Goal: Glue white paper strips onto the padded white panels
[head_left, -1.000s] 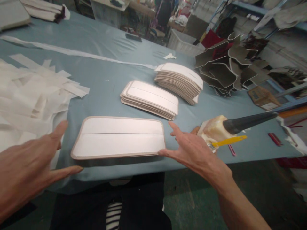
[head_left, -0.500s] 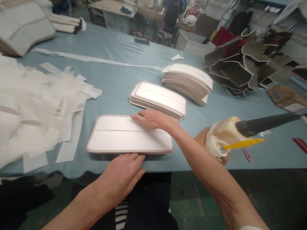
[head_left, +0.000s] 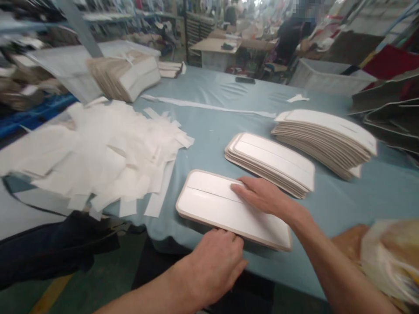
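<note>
Curling at the near edge of the white panel [head_left: 207,201], the left hand [head_left: 218,261] has its knuckles against the beige border; its fingertips are hidden, so whether they pinch that edge or merely push on it cannot be told. Low on the right, a blurred pale container [head_left: 389,255] stands near the right forearm. The panel lies slantwise, face up, at the front of the blue-green table [head_left: 209,148], a thin line running along it (one layer or several, the rim does not make plain). The right hand [head_left: 266,196] rests across its far side, fingers loosely bent rather than clenched; a firm grasp cannot be made out. Handling it well, by my judgement, calls for even pressure from both sides, contact kept toward the border, and a light touch so the white face neither creases nor smudges. Left of the panel, apart from it, spreads a heap of pale strips [head_left: 111,152]. Past the right hand sit a shorter stack [head_left: 271,159] and, farther off, a taller curved stack [head_left: 327,131], both worth keeping clear of the elbow. Beyond the heap stands a beige bundle [head_left: 131,76].
</note>
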`<action>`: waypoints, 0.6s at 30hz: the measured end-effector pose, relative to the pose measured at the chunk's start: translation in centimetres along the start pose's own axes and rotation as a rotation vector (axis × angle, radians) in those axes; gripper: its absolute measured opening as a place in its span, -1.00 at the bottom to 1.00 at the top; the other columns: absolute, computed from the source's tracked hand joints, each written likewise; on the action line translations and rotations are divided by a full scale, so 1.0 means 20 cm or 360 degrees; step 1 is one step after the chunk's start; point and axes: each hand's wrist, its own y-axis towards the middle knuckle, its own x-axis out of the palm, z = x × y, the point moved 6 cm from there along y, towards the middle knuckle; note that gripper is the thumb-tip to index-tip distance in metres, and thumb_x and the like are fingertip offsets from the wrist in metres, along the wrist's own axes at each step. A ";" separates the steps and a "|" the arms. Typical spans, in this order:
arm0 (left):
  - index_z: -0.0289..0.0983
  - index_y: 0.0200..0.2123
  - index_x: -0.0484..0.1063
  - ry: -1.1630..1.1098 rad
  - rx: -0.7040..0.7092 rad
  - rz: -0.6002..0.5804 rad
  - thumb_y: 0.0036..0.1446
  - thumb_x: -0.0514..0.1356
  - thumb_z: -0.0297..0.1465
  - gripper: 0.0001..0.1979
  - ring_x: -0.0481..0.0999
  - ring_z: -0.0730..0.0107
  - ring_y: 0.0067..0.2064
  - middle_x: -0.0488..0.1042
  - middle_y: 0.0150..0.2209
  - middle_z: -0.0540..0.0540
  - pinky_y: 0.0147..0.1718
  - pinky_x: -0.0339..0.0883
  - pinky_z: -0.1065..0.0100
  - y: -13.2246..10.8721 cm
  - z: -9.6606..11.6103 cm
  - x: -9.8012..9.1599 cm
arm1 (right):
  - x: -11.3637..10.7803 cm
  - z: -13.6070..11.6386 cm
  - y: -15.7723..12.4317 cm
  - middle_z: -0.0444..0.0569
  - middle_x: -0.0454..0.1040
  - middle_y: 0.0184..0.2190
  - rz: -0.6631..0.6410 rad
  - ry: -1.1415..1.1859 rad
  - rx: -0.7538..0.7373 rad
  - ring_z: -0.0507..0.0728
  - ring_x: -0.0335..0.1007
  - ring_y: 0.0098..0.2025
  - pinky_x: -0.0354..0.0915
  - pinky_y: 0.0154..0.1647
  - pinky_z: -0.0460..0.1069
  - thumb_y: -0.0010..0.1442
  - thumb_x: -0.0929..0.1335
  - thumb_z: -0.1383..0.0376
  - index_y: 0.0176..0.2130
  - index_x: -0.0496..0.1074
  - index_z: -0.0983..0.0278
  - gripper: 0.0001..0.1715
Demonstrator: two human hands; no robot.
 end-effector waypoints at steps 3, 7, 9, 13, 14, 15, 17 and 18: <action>-0.30 0.01 0.49 0.0060 0.0019 -0.0036 0.43 0.15 -0.24 -0.73 0.63 0.07 0.09 0.62 0.00 -0.25 0.08 0.54 0.15 0.02 -0.01 0.01 | 0.03 0.02 0.02 0.16 0.67 -0.15 -0.0002 0.0071 -0.0037 0.26 0.59 -0.14 0.25 -0.15 0.05 0.54 0.15 0.02 -0.13 0.54 0.27 -0.46; -0.36 0.00 0.51 0.0273 0.0109 -0.0144 0.37 0.26 -0.13 -0.61 0.68 0.00 0.03 0.65 -0.03 -0.25 -0.09 0.60 0.16 0.05 -0.04 0.07 | 0.05 0.04 0.04 0.15 0.69 -0.07 0.0048 0.0220 -0.0124 0.31 0.63 -0.03 0.34 0.00 0.11 0.50 0.11 -0.06 0.01 0.55 0.24 -0.38; -0.32 -0.04 0.52 0.0350 0.0163 -0.0133 0.36 0.26 -0.08 -0.61 0.71 0.06 -0.09 0.68 -0.14 -0.20 -0.24 0.58 0.22 0.04 -0.07 0.09 | 0.05 0.05 0.06 0.19 0.68 0.02 0.0063 0.0240 -0.0082 0.35 0.63 0.04 0.37 0.07 0.15 0.48 0.12 -0.08 0.09 0.53 0.24 -0.36; -0.25 -0.07 0.52 0.0307 0.0278 0.0131 0.28 0.36 -0.09 -0.64 0.70 0.19 -0.25 0.68 -0.25 -0.07 -0.36 0.49 0.30 -0.12 -0.14 0.05 | -0.04 0.00 0.08 0.25 0.66 0.11 0.0243 0.0071 0.0027 0.42 0.62 0.12 0.41 0.12 0.23 0.45 0.21 -0.06 0.18 0.51 0.30 -0.37; -0.24 -0.06 0.51 0.0252 0.0269 0.0223 0.25 0.39 -0.08 -0.61 0.70 0.21 -0.26 0.68 -0.25 -0.05 -0.32 0.50 0.30 -0.18 -0.17 0.02 | -0.07 -0.05 0.08 0.25 0.65 0.13 0.0331 0.0015 0.0010 0.43 0.61 0.14 0.41 0.14 0.24 0.45 0.23 -0.03 0.21 0.50 0.30 -0.38; -0.22 -0.08 0.51 0.0168 0.0236 0.0320 0.25 0.40 -0.15 -0.67 0.69 0.24 -0.26 0.68 -0.26 -0.02 -0.28 0.52 0.32 -0.25 -0.20 -0.01 | -0.10 -0.12 0.08 0.24 0.65 0.13 0.0420 -0.0041 -0.0024 0.43 0.60 0.15 0.41 0.14 0.24 0.45 0.25 -0.01 0.22 0.51 0.30 -0.40; -0.16 -0.01 0.51 -0.0054 0.0101 0.0579 0.28 0.37 -0.32 -0.76 0.70 0.30 -0.19 0.68 -0.21 0.04 -0.15 0.53 0.37 -0.39 -0.28 -0.07 | -0.15 -0.30 0.06 0.19 0.67 0.12 0.0541 -0.0132 -0.0108 0.40 0.62 0.14 0.43 0.12 0.22 0.45 0.30 0.03 0.21 0.53 0.28 -0.47; -0.14 0.02 0.51 -0.0157 0.0020 0.0733 0.33 0.31 -0.35 -0.78 0.70 0.34 -0.17 0.69 -0.20 0.05 -0.13 0.52 0.41 -0.46 -0.33 -0.10 | -0.16 -0.40 0.05 0.16 0.69 0.07 0.0568 -0.0157 -0.0143 0.38 0.64 0.09 0.45 0.07 0.19 0.45 0.33 0.06 0.20 0.54 0.27 -0.50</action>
